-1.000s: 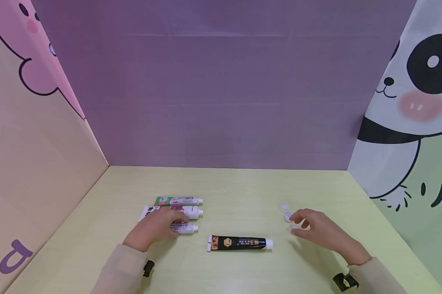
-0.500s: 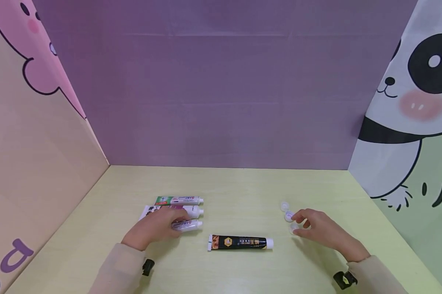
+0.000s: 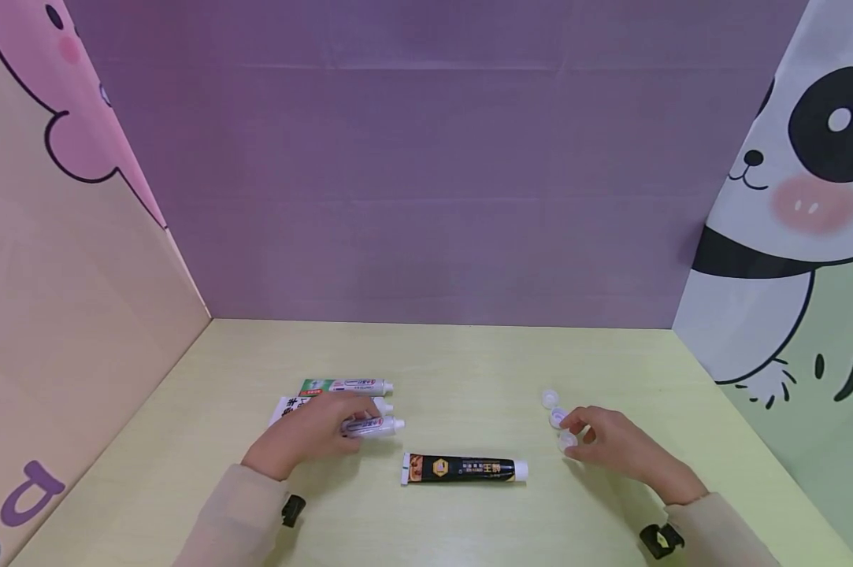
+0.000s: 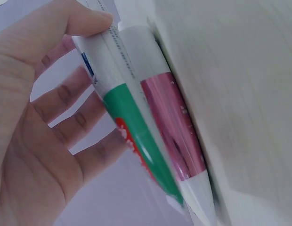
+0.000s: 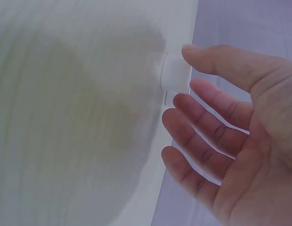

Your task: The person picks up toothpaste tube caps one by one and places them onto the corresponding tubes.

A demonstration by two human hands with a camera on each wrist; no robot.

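Note:
My left hand (image 3: 313,431) holds a toothpaste tube (image 3: 372,427) with its narrow nozzle end pointing right. In the left wrist view this tube (image 4: 127,108) is white with a green and red part, the thumb lying along it. Beside it is a white toothpaste tube with a pink band (image 4: 172,125), partly covered by the left hand in the head view. My right hand (image 3: 613,445) pinches a small white cap (image 3: 567,441) at the table between thumb and index finger; the cap (image 5: 175,74) also shows in the right wrist view. The other right fingers are loosely bent.
Two more small round caps, a clear-white one (image 3: 550,398) and a purplish one (image 3: 557,417), lie just behind. A green and white toothpaste tube (image 3: 344,387) lies at the back left. In front lies a black toothpaste tube with a white cap (image 3: 465,468). Walls enclose the table (image 3: 461,354).
The left hand's tube has moved right and slightly away from me, now covering more of the middle tube. The right hand has barely moved; the cap shows more plainly at its fingertips.

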